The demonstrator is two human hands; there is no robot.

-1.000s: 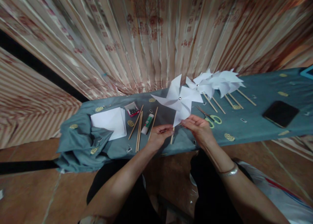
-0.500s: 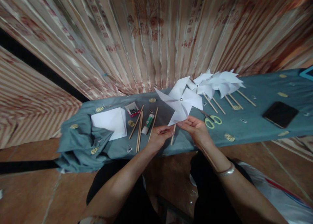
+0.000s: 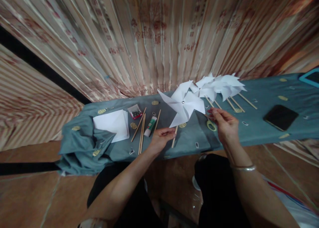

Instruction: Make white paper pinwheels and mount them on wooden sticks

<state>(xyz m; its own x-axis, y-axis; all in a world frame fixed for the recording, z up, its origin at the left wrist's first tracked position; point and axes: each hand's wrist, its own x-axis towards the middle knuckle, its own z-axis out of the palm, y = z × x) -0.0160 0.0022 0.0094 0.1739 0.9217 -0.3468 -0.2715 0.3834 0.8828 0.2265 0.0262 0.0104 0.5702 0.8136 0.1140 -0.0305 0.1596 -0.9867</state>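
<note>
A white paper pinwheel (image 3: 188, 103) on a wooden stick (image 3: 174, 137) is tilted toward me, a shiny pin at its centre. My left hand (image 3: 161, 139) pinches the stick just under the paper blades. My right hand (image 3: 225, 123) is off to the right of the pinwheel, thumb and fingers slightly bent with nothing visible in them. Its fingertips are close to the right blade; whether they touch cannot be seen. Below that hand lie the scissors (image 3: 211, 125), one yellow-green handle loop showing and the rest covered.
Several finished pinwheels (image 3: 225, 85) lie at the back right. Left are white paper sheets (image 3: 112, 123), a small box of pins (image 3: 135, 112), loose sticks (image 3: 143, 131) and a glue stick (image 3: 150, 126). A dark phone (image 3: 281, 117) and a blue-edged device (image 3: 310, 78) rest at right. A curtain (image 3: 154, 48) hangs behind.
My right hand has let go near the base of the pinwheel and moved right, over the scissors. The left hand keeps its hold, and the pinwheel has hardly shifted.
</note>
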